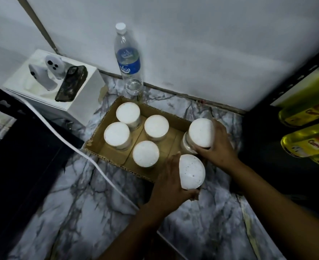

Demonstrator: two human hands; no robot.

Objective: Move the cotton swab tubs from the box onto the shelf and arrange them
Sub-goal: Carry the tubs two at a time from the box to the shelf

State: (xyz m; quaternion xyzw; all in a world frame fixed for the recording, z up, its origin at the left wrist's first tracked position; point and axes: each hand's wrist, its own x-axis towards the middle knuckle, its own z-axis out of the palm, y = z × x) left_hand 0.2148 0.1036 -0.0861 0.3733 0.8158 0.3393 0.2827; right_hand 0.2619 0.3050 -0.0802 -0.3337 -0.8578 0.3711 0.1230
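Observation:
A shallow cardboard box (106,132) lies on the marble-patterned shelf surface (79,212). Several round cotton swab tubs with white lids stand upright inside it, one of them at the box's near edge (145,153). My left hand (169,188) grips a tub (192,171) at the box's near right corner, tilted toward me. My right hand (217,145) grips another tub (200,133) at the box's right end, its clear body showing below the lid. Whether either held tub still rests on the box floor is unclear.
A water bottle (128,59) stands behind the box against the white wall. A white carton (79,102) with a phone (71,83) on top sits at the left. A white cable (91,160) crosses the surface. Yellow bottles (308,139) lie on the right.

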